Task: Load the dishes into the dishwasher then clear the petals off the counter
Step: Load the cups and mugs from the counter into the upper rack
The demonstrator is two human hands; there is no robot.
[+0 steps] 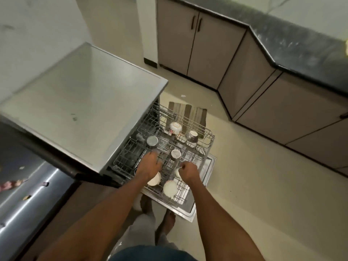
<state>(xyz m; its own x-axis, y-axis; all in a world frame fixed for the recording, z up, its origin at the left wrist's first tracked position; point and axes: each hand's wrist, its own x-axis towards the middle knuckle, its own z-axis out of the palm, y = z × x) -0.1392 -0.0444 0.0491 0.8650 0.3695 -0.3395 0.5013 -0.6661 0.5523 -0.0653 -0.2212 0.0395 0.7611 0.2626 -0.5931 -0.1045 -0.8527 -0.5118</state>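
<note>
Both hands are gripping the upper rack at frame centre: left hand fingers curling over the wires, right hand clenching them. Cups are sitting inverted inside; a hard shove risks toppling them. Petals are lying on the worktop, lower left.

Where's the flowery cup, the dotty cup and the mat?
Flowery cup [175, 127], head view, on its upturned side.
Dotty cup [192, 136], head view, on its side.
Mat [188, 111], head view, on its striped middle.
</note>
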